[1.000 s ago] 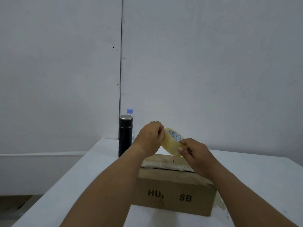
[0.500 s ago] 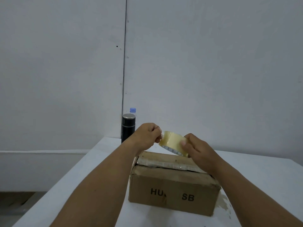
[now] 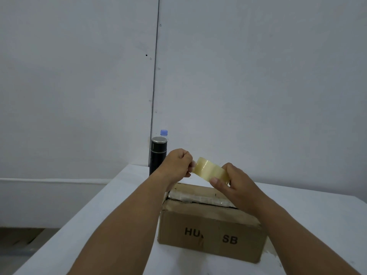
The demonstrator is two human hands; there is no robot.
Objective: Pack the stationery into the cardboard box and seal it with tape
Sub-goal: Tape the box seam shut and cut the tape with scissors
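A brown cardboard box (image 3: pixel 210 233) with black letters on its front stands on the white table (image 3: pixel 103 219). Its top flaps are folded down, and a glossy pale strip runs along the seam. Above the box I hold a yellowish roll of tape (image 3: pixel 210 170) in the air. My right hand (image 3: pixel 236 185) grips the roll from its right side. My left hand (image 3: pixel 178 162) pinches the roll's left edge, where the tape's end seems to be. The box's contents are hidden.
A black flask with a silver lid (image 3: pixel 157 153) stands at the table's far left corner, with a blue-capped clear bottle (image 3: pixel 164 133) right behind it. A grey wall rises close behind the table. The table's left edge drops to the floor.
The roll has turned from showing its printed core to lying flatter with its outer band toward me. Both hands stayed on it above the box. The view shifted slightly.
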